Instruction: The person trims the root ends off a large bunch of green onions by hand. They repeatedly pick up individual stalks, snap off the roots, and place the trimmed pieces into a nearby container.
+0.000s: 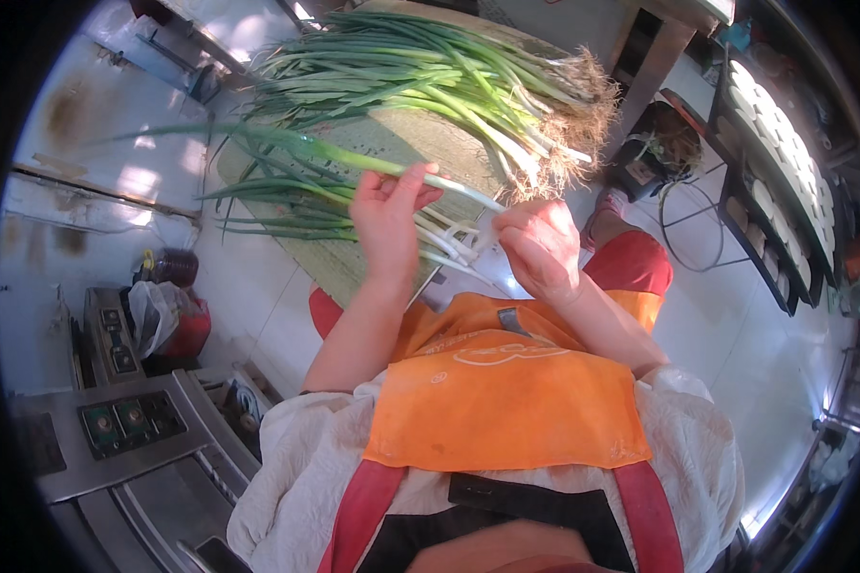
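Observation:
A long green onion (330, 152) runs across between my hands, its green leaves trailing to the left. My left hand (394, 215) holds its pale stalk with thumb and fingers. My right hand (540, 247) is closed round the white root end. Below the stalk, a small bunch of green onions (294, 229) with clean white ends lies on the near edge of a worn wooden board (430, 136). A large heap of green onions (430, 71) with brown, hairy roots covers the far part of the board, roots to the right.
At the right stands a dark bin (652, 154) with plant scraps, beside black trays (767, 193) of round pale pieces. A steel appliance with knobs (136, 437) is at lower left, near a red container with a plastic bag (161, 319). My knees flank the board's near end.

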`<state>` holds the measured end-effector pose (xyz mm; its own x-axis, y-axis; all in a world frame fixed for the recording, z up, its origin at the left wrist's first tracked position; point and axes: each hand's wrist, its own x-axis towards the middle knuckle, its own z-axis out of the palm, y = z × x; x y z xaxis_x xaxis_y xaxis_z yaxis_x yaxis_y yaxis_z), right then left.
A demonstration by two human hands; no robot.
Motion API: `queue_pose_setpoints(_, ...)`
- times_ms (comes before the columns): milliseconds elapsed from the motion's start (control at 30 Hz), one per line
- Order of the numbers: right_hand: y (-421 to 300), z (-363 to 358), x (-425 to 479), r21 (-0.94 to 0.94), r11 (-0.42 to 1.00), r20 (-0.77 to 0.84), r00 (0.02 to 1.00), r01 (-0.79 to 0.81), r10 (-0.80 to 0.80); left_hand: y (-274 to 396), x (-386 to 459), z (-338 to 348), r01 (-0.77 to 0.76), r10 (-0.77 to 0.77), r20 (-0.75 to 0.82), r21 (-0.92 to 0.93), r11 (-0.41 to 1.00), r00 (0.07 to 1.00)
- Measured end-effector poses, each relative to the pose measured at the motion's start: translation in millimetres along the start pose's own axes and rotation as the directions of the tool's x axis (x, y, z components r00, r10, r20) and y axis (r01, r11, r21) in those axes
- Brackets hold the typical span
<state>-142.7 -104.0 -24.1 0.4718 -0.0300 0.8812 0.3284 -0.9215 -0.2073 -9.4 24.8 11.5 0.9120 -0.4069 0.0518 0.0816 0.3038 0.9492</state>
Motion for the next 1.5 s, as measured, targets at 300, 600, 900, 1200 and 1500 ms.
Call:
queue_pose_setpoints(300, -9.4, -37.7, -23.8, 0.079, 0.989, 0.069, 0.990, -0.125, 0.119, -5.9, 18.4, -16.6, -0.013, 0.013, -0.038, 0.012, 1.000, 0.999)
queue_pose_setpoints(600, 134.3, -105.0, -82.3, -0.343, 0.578, -0.129, 0.647, -0.740, 0.752, -4.6, 33.1, -32.5, -0.047, 0.047, -0.119, 0.007, 0.999, 0.992)
queue_pose_setpoints(900, 91.0, -51.5, 14.4, -0.078, 0.811, 0.041, 0.810, -0.581, 0.584, -34.5, 29.1, -67.1, 0.145, -0.131, -0.281, 0.033, 0.989, 0.951)
queue_pose_setpoints(1200, 52.5, 10.2, 87.1, 0.149, 0.757, 0.656, 0.637, -0.636, 0.406, -35.8, 28.9, -92.4, 0.138, -0.118, -0.343, 0.034, 0.990, 0.932)
queue_pose_setpoints(1500, 6.9, 40.7, 35.2, 0.207, 0.440, 0.683, 0.451, -0.874, 0.575, -24.8, 20.8, -75.9, 0.156, -0.203, -0.220, -0.211, 0.965, 0.954)
